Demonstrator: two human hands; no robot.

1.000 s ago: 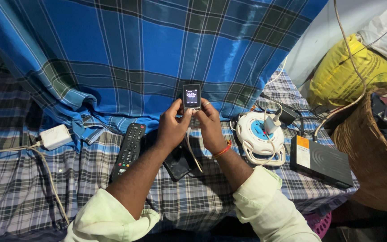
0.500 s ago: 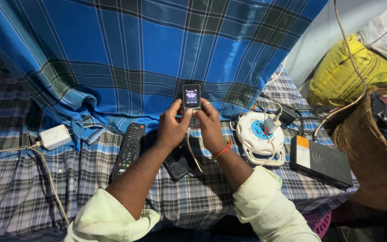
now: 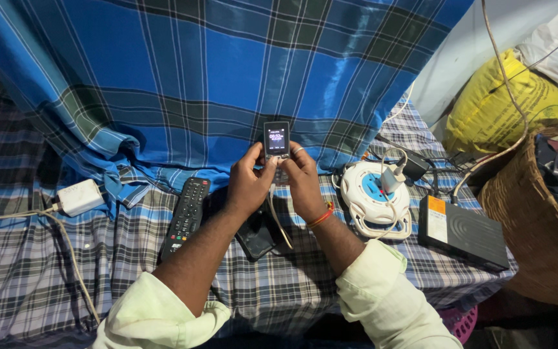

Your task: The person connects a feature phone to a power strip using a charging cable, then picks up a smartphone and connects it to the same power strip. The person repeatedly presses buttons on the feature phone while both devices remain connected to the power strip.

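Fingers of the left hand [image 3: 248, 184] and right hand [image 3: 304, 181] close from nine and three o'clock around the small dark keypad phone with lit screen [image 3: 276, 139], its long axis upright toward twelve, above the black remote control [image 3: 187, 213].

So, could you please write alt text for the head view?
Both hands, left hand and right hand, hold a small lit phone over a checked cloth. A remote lies left of them, a round power strip right.
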